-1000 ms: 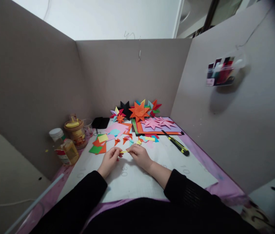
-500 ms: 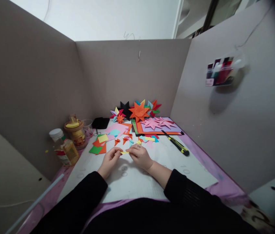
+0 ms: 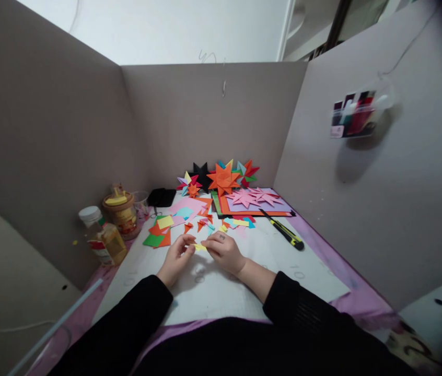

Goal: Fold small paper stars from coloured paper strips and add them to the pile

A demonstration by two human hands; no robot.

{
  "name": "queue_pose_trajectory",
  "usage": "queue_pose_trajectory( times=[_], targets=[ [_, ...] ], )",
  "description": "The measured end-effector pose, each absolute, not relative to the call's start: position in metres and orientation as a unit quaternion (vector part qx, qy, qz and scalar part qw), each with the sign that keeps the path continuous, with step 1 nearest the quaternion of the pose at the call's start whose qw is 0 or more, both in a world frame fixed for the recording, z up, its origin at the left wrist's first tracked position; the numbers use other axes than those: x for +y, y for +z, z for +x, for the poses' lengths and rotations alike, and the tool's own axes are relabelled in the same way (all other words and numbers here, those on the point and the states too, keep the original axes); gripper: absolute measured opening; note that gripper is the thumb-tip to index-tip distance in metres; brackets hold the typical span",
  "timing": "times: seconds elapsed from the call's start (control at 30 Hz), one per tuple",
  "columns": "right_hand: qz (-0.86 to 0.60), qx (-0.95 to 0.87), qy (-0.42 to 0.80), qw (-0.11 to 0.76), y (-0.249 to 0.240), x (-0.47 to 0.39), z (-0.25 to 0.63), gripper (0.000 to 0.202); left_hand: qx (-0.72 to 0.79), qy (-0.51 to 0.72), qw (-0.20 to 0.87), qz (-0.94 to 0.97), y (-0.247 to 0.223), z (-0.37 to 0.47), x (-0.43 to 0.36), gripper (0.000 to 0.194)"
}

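A small piece of yellow paper [image 3: 200,247] is stretched between my two hands, above the white board [image 3: 221,292]. My left hand [image 3: 177,257] pinches its left end between thumb and fingers. The right end is gripped by my right hand [image 3: 225,253], whose fingers hide part of it. Just beyond my hands lie small folded orange paper pieces [image 3: 188,228] and a few light blue and yellow scraps. Square paper sheets [image 3: 161,239] in green and orange lie to the left of my left hand.
A yellow-black utility knife [image 3: 287,233] lies on the right. Folded paper stars [image 3: 224,179] stand at the back, with pink stars [image 3: 243,197] on stacked sheets. At left stand a bottle [image 3: 103,237] and a lidded jar [image 3: 122,214]. Grey panels [image 3: 213,115] enclose the table.
The yellow paper showed as a thin strip before and now shows a wider face between my fingers. My right fingertips have shifted slightly to the left.
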State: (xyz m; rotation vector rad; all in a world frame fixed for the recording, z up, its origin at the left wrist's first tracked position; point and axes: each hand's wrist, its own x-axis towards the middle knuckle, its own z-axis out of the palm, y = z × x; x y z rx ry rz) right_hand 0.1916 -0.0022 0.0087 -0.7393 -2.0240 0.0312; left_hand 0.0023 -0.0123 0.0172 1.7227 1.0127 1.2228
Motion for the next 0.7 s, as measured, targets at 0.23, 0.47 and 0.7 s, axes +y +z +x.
queue_pose_trajectory(
  times=[0.23, 0.47, 0.7],
  targets=[
    [-0.313, -0.807, 0.073, 0.495, 0.0094, -0.0027, 0.1881, 0.02, 0.405, 0.482, 0.368, 0.685, 0.0156, 0.0033, -0.0116, 0.029],
    [-0.361, -0.766, 0.224, 0.482, 0.013, -0.0043, 0.183, 0.013, 0.418, 0.473, 0.352, 0.691, 0.0138, 0.0044, -0.0109, 0.024],
    [-0.379, -0.744, 0.28, 0.474, 0.0129, -0.0026, 0.1817, 0.012, 0.436, 0.468, 0.327, 0.695, 0.0145, 0.0041, -0.0095, 0.016]
  ],
)
